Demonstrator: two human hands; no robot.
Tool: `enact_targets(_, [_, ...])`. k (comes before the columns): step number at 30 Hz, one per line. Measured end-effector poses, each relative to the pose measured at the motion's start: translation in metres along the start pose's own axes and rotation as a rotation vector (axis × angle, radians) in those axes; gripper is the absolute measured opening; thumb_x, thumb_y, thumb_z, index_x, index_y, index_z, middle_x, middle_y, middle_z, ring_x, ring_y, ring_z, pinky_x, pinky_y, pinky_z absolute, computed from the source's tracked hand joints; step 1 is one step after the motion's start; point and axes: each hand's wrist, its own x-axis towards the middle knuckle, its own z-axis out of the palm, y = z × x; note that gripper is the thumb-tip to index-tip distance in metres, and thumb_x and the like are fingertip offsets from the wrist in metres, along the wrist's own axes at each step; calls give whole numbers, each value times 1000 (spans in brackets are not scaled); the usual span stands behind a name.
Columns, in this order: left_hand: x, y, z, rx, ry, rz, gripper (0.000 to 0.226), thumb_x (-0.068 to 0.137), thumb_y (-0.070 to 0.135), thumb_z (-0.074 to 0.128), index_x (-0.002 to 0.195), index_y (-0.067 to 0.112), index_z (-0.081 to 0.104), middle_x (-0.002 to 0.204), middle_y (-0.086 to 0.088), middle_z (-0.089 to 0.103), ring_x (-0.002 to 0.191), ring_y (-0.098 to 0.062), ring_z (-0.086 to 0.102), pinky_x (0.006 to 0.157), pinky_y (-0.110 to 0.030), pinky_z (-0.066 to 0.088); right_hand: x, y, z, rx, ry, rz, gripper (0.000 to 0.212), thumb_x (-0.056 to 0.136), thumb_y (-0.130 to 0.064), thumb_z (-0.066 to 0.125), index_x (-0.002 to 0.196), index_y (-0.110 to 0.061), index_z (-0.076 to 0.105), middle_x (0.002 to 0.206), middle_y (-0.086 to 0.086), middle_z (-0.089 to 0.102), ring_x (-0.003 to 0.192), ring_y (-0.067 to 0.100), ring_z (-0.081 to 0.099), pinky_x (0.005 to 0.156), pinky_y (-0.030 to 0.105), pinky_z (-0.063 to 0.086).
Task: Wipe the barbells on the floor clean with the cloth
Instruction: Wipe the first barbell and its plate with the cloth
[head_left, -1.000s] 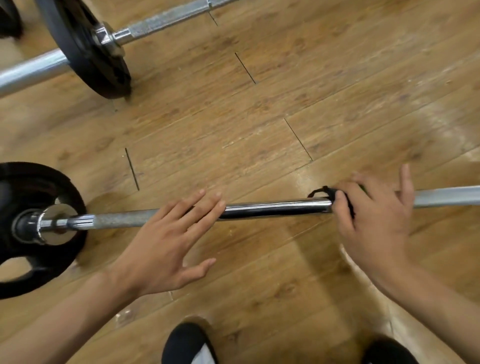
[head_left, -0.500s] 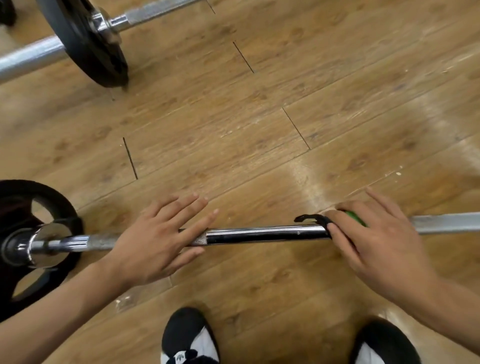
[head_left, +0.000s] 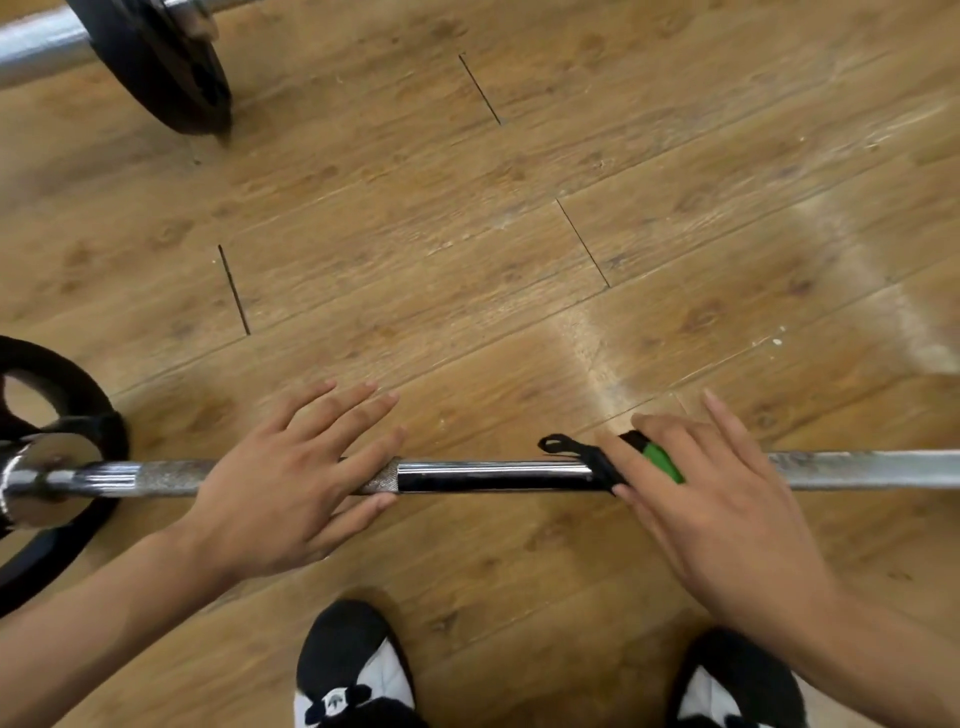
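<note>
Right hand (head_left: 727, 509) flattened since earlier, released, pressing cloth (head_left: 662, 462) onto barbell (head_left: 493, 475) | left hand (head_left: 280, 493) released, flat on barbell

Light: bright, even and warm over the wooden floor (head_left: 467, 234); source unseen.
Glare: pale washed streak on the boards from 3 o'clock in toward the centre; hard white highlights along the chrome bar (head_left: 493, 475).
Shadow: soft and short, under the far weight plate (head_left: 156, 67) at 11 o'clock and around the left shoe (head_left: 353, 654) at 6 o'clock.
Sharpness: centre fairly crisp; far weight plate blurred.
Distortion: wide-angle bowing, floor seams curving toward the edges.
</note>
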Motion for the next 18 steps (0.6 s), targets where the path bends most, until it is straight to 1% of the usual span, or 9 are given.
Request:
enact_targets(3, [3,0,1,6,37,-30,60,108,54,34,129,11,70,142,-14,64,137,-35,57,114,-58,39,17,-19,2,37,11,55,38,107,-32,40,128,-13,65,104,11,66,94,35,64,124,52,27])
enact_targets(5, [8,-5,2,10,45,-33,60,107,55,35,128,11,70,138,-13,67,134,-34,60,115,-59,37,42,-49,9,68,51,37,37,107,-31,41,130,-14,64,99,8,65,89,33,62,125,51,27])
enact_targets(6, [10,-8,2,12,37,-31,61,107,55,35,129,10,70,138,-12,67,134,-34,60,116,-58,36,52,-65,14,80,60,-5,35,106,-29,46,132,-14,63,100,9,65,91,33,62,125,51,27])
enact_targets(8, [15,-13,0,10,20,-32,64,107,57,31,133,10,69,138,-13,67,135,-35,59,118,-58,33,62,-80,20,70,65,-105,40,102,-23,57,139,-12,58,109,12,63,104,35,60,127,50,22])
enact_targets(9, [18,-15,-1,5,16,-32,66,108,57,30,135,11,67,140,-14,66,136,-35,57,119,-58,31,61,-73,21,60,70,-133,45,98,-19,62,142,-10,56,115,14,63,112,37,59,127,50,20])
enact_targets(11, [22,-19,-1,-7,30,-39,66,108,57,29,140,11,64,143,-14,64,138,-35,56,121,-57,30,49,-44,16,34,67,-124,52,92,-11,66,143,-7,56,127,18,62,124,42,57,127,52,20])
enact_targets(13, [25,-21,-2,-28,89,-71,62,107,54,35,139,10,65,144,-13,63,137,-35,56,120,-55,31,28,-4,10,-30,56,-45,46,97,-16,59,141,-7,58,133,21,61,131,44,54,125,56,22])
enact_targets(16, [31,-11,-3,-53,206,-86,52,104,44,48,137,8,66,144,-13,63,135,-34,59,119,-53,33,11,35,1,-85,53,92,43,103,-27,47,137,-6,63,131,23,62,128,45,56,124,60,23])
enact_targets(18, [35,1,-1,-70,233,-76,52,102,40,52,140,7,64,146,-13,61,136,-34,58,119,-53,36,21,26,4,-32,74,135,43,101,-26,51,136,-4,62,129,24,61,123,44,55,125,58,22])
